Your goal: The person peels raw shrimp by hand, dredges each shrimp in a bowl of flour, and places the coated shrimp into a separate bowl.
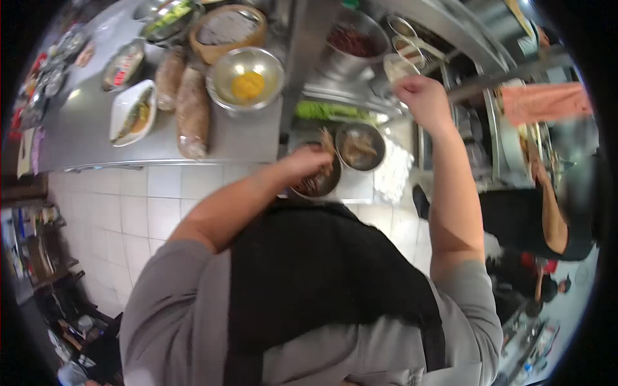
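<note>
My left hand (309, 161) is closed round a brownish piece of food (327, 143), held over a steel bowl (329, 186) with dark reddish bits in it. Beside it, a second steel bowl (359, 164) holds similar pale brown pieces. Higher up on the right, my right hand (417, 89) has its fingers pinched together by a small container of pale powder (397, 67); what they hold, if anything, is too small to make out. A large steel pot (357, 48) of dark red contents stands to its left.
On the steel counter (84, 138) at left are a bowl with yellow egg (247, 83), wrapped rolls (193, 116), a white dish (133, 114) and a wooden tub (228, 32). Green leaves (335, 111) lie behind the bowls. A co-worker in black (528, 219) stands at right.
</note>
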### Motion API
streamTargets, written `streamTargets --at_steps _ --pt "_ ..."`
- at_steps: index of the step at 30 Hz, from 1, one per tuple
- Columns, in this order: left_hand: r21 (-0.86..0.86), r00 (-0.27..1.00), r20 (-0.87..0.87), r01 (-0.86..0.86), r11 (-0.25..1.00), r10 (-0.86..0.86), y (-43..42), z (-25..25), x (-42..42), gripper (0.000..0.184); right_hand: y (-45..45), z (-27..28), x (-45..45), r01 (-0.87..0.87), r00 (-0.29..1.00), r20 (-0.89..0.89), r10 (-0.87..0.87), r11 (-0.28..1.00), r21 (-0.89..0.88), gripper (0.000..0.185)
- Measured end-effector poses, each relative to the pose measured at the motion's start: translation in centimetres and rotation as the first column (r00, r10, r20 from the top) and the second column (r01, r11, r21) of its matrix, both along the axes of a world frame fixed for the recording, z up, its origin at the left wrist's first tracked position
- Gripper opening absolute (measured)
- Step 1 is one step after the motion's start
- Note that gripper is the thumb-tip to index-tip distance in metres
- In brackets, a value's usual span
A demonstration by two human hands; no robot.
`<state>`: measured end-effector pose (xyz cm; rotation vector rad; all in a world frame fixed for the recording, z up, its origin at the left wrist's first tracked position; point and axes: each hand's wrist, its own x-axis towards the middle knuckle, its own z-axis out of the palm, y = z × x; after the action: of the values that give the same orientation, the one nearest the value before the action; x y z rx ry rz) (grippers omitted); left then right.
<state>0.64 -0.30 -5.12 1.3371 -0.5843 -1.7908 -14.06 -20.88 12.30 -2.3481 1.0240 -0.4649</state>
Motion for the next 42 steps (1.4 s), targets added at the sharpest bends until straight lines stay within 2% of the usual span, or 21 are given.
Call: streamTargets --at_steps 1,5,7,11,15,16,18,19,20,21,23,24,27,30,31,33,35,37,39,40,42 --pt "-0.064 0.986 -0.158 -0.064 0.996 0.053 -0.2 -1.0 -0.1 0.026 0.9 -0.7 -0.6 -0.004 0.997 0.078 -0.005 0.993 0.117 0.012" --pt "-0.152 0.997 -0.073 0.021 0.988 -0.032 -0.4 0.8 0.4 0.02 6.0 -2.0 -1.7 0.034 0.998 0.042 -0.053 0.926 0.375 0.013" --pt "-0.092 0.968 -0.251 -0.038 0.995 0.014 -0.4 2.5 0.4 0.019 7.5 -3.0 -2.2 0.02 0.99 0.107 -0.09 0.848 0.529 0.014" --pt "-0.038 0.883 -0.468 -0.065 0.997 0.039 -0.4 4.6 0.3 0.021 10.3 -4.4 -2.3 0.029 0.975 0.173 -0.143 0.844 0.535 0.012" --pt "-0.112 0.818 -0.574 -0.039 0.993 -0.033 -0.9 4.9 0.1 0.028 12.4 -6.0 -1.7 0.041 0.972 0.218 -0.087 0.978 0.206 0.01" --pt "-0.083 0.81 -0.586 -0.079 0.993 0.016 -1.0 5.1 -0.1 0.029 13.5 -5.6 -1.5 0.008 0.974 0.222 -0.048 0.984 0.179 0.01" --pt "-0.02 0.787 -0.606 -0.163 0.986 0.118 -1.3 5.5 -0.6 0.031 13.6 -5.2 -1.3 -0.13 0.97 0.188 0.156 0.981 -0.143 0.01" --pt "-0.049 0.788 -0.611 -0.135 0.99 0.078 -1.4 5.6 -0.4 0.032 13.7 -5.2 -1.2 -0.198 0.957 0.147 0.249 0.935 -0.293 0.01" --pt "-0.076 0.787 -0.616 -0.108 0.991 0.038 -1.5 5.6 -0.2 0.033 13.3 -5.9 -1.4 -0.131 0.967 0.18 0.183 0.954 -0.268 0.013" --pt "-0.103 0.785 -0.62 -0.081 0.991 0.0 -1.4 6.1 -0.1 0.034 13.5 -5.7 -1.5 -0.179 0.966 0.126 0.228 0.933 -0.312 0.013" --pt "-0.018 0.808 -0.575 -0.168 0.986 0.127 -1.4 7.3 -0.5 0.034 13.8 -5.0 -1.7 -0.284 0.949 0.012 0.314 0.874 -0.395 0.013" --pt "0.022 0.814 -0.549 -0.213 0.977 0.19 -1.5 7.8 -0.7 0.034 14.5 -4.9 -1.8 -0.35 0.929 -0.014 0.37 0.867 -0.356 0.014" --pt "0.076 0.801 -0.569 -0.173 0.982 0.185 -1.9 5.1 -0.6 0.032 14.3 -3.4 -1.8 -0.33 0.93 0.034 0.367 0.87 -0.365 0.013" --pt "-0.066 0.93 -0.366 -0.038 0.997 0.011 -1.0 6.5 -0.3 0.03 11.2 -2.0 -1.8 -0.109 0.993 0.029 0.117 0.972 -0.21 0.009" --pt "-0.179 0.986 -0.162 -0.003 0.984 -0.027 -0.8 7.0 -0.8 0.031 10.5 -1.6 -1.8 -0.025 1.0 0.012 0.027 0.99 -0.138 0.008" --pt "-0.37 0.964 0.264 0.129 0.92 -0.029 -0.7 7.7 -2.0 0.034 10.1 -1.7 -1.9 -0.143 0.989 -0.056 0.138 0.985 -0.096 0.008" --pt "-0.453 0.882 0.467 0.18 0.873 0.06 -0.6 7.1 -2.1 0.037 10.6 -1.5 -1.6 -0.296 0.951 -0.139 0.278 0.947 -0.128 0.007" --pt "-0.454 0.79 0.599 0.195 0.869 0.135 0.2 8.3 -2.1 0.035 10.7 -1.4 -1.5 -0.32 0.943 -0.153 0.295 0.93 -0.179 0.005" --pt "-0.493 0.757 0.63 0.221 0.841 0.171 0.2 8.8 -2.2 0.036 10.7 -1.1 -1.3 -0.316 0.937 -0.241 0.254 0.911 -0.266 0.009" --pt "-0.515 0.741 0.644 0.235 0.824 0.191 0.0 9.0 -2.2 0.036 10.9 -1.4 -1.3 -0.343 0.935 -0.203 0.292 0.893 -0.292 0.005" --pt "-0.54 0.844 0.491 0.099 0.836 0.217 -0.8 7.5 -2.4 0.038 11.4 -2.2 -1.2 -0.396 0.918 -0.129 0.375 0.849 -0.35 0.004"
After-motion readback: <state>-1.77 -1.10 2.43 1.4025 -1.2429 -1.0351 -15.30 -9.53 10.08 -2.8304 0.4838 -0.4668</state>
